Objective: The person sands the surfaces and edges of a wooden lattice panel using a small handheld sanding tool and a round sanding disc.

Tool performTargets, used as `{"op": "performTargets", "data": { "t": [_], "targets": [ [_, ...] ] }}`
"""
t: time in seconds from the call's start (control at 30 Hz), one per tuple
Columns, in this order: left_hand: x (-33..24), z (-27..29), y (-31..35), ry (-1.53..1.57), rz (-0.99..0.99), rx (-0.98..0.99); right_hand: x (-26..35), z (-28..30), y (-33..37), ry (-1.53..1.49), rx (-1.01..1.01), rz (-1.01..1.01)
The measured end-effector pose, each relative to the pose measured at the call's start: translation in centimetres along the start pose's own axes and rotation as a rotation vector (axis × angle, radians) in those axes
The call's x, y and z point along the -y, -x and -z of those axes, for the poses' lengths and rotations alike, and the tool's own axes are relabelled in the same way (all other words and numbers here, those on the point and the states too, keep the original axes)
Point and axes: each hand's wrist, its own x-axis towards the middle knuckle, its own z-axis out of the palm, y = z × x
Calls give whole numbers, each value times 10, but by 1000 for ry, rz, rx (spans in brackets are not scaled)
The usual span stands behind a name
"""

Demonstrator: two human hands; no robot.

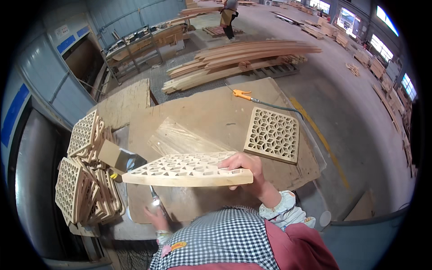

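– Checked apron (216,234) nearest. Hands?
– Right hand (247,166) grips the panel (184,181) by its right end, up above the surface (193,112), toward its near-left corner. Left hand (156,218): fingers spread beside the tool (158,202), contact unclear.
– Handling?
– Probably light, stiff; lattice likely fragile. Take the solid rim, both ends.

Bright windows (349,19) overlook a grey floor (333,85) opposite blue walls (121,11)
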Motion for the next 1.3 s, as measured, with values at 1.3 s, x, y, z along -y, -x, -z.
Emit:
{"op": "performTargets", "data": {
  "t": [1.3],
  "targets": [
    [-357,101,34,-213,-1140,103,23,-17,27,40,110,-6]
  ]
}}
